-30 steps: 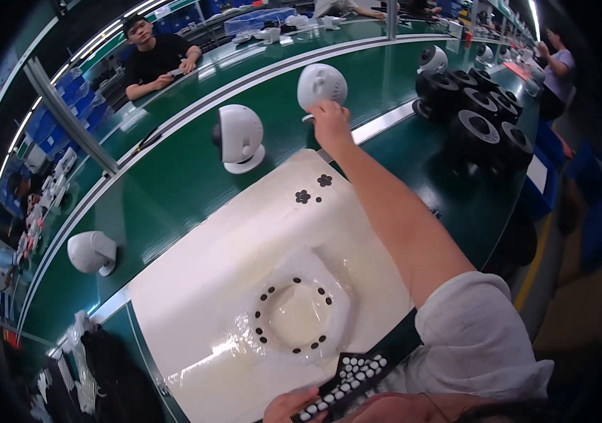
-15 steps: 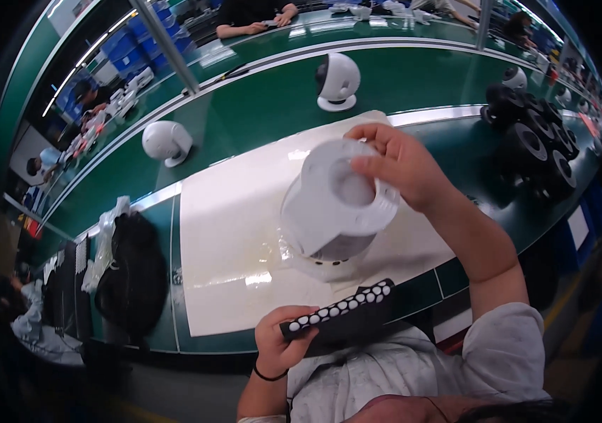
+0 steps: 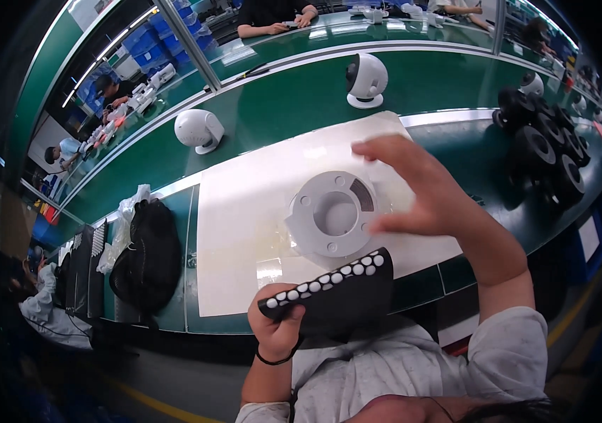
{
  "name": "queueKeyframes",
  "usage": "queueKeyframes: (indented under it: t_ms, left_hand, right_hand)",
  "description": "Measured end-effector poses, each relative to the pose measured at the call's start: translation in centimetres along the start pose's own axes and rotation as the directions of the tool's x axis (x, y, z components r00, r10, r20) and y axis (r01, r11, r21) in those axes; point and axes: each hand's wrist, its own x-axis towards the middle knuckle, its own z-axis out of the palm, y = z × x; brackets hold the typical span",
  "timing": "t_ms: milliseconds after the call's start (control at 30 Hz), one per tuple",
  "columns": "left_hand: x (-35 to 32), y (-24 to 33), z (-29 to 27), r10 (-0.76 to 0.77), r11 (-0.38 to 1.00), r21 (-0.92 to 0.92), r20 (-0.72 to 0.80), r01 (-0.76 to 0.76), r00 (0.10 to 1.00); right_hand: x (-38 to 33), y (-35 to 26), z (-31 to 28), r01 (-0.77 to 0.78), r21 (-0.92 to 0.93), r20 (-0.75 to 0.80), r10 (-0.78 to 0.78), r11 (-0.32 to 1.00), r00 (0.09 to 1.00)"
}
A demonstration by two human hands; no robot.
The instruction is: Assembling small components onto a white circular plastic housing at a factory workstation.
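Gripping the black sheet (image 3: 343,303) by its left end, the left hand (image 3: 276,321) has its fingers curled round it. The right hand (image 3: 431,190) is released, fingers spread beside the white unit (image 3: 332,215); thumb contact, I cannot tell. Beyond those fingers stands a second unit (image 3: 368,76).

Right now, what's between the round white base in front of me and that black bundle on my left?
In the head view, going left from the white base: the cream sheet, then a strip of green tabletop before the black bundle.
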Motion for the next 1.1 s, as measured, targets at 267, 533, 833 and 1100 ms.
queueKeyframes:
  t_ms: [267, 533, 833, 1100]
  left_hand:
    - [1.2, 0.7, 1.9, -0.151, 0.955, -0.273, -0.12, 0.114, 0.981]
    - [0.6, -0.1, -0.2, -0.063, 0.988, -0.144, -0.062, 0.054, 0.996]
    - [0.6, -0.2, 0.4, -0.117, 0.992, -0.077, -0.187, 0.104, 0.975]
    - [0.4, -0.6, 0.1, -0.036, 0.996, 0.08, -0.051, 0.04, 0.998]
  right_hand:
    - [-1.1, -3.0, 1.5, -0.013, 0.281, 0.266, -0.065, 0.96, 0.962]
    - [-0.7, -3.8, 2.1, -0.185, 0.31, 0.269, 0.101, 0.933, 0.958]
    - [-0.4, -3.6, 2.7, 0.399, -0.167, 0.111, -0.385, 0.902, 0.916]
    - [-1.0, -3.6, 2.8, -0.032, 0.294, 0.163, -0.017, 0.955, 0.986]
